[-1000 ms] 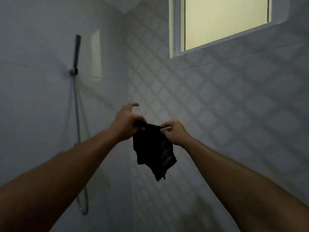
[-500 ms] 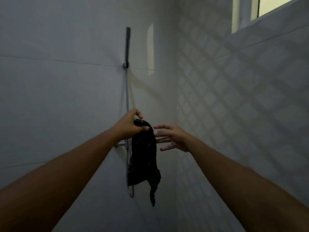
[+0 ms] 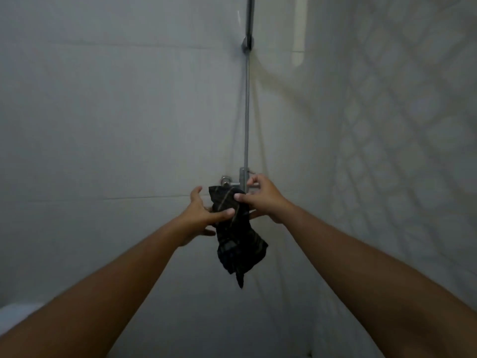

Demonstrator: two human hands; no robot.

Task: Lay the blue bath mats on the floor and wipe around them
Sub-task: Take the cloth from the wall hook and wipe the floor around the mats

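A dark striped cloth hangs in front of the shower wall, held between both hands at chest height. My left hand grips its left side, thumb lying across the front of the fabric. My right hand pinches the upper edge between thumb and curled fingers. The lower end of the cloth dangles free in a point. No blue bath mat is in view.
A chrome shower rail runs down the pale tiled wall to a tap fitting right behind the hands. A diamond-patterned wall meets it on the right. A white rounded edge shows at the lower left.
The view swung left and down, away from the window, to the shower rail. My right hand let go of the cloth half a second ago and now pinches its top again.
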